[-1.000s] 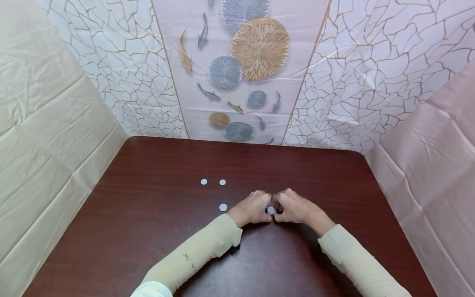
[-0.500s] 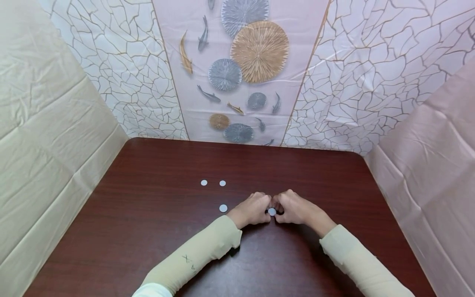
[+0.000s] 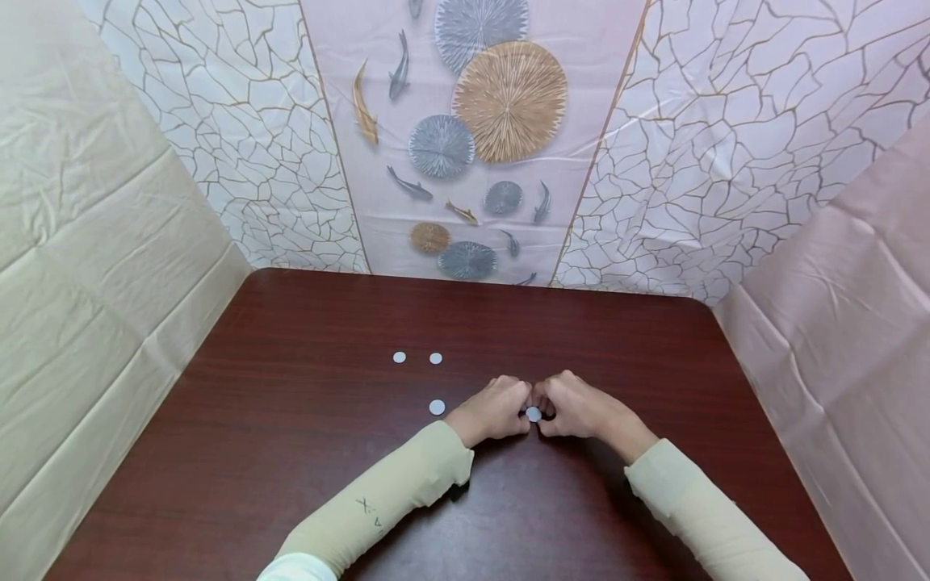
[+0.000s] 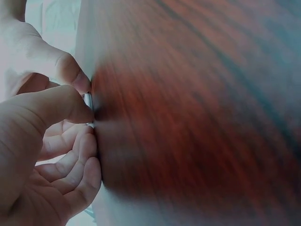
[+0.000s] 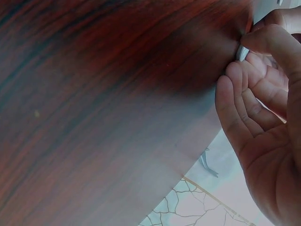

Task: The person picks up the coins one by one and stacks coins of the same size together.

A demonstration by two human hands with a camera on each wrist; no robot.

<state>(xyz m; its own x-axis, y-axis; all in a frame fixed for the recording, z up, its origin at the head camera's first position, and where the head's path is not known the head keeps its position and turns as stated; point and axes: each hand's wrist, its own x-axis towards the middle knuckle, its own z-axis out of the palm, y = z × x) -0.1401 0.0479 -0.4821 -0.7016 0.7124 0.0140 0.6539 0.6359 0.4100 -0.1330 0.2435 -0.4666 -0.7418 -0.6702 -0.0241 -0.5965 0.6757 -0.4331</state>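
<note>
A small white round disc lies low at the table surface, between my two hands. My left hand has its fingers curled, and its thumb and fingertips pinch the disc from the left. From the other side my right hand pinches it too, knuckles almost meeting the left ones. In the right wrist view the pale rim of the disc shows between thumb and curled fingers. The left wrist view shows only a thin sliver of the disc by the thumbs; the fingers hide the rest.
Three more white discs lie left of my hands: a far left disc, a disc beside it and a nearer disc close to my left wrist. The dark wooden table is bordered by hanging patterned cloth at the back and plain cloth at both sides.
The disc between my hands has shifted very slightly to the right and shows a little more fully. Both hands stay in almost the same place.
</note>
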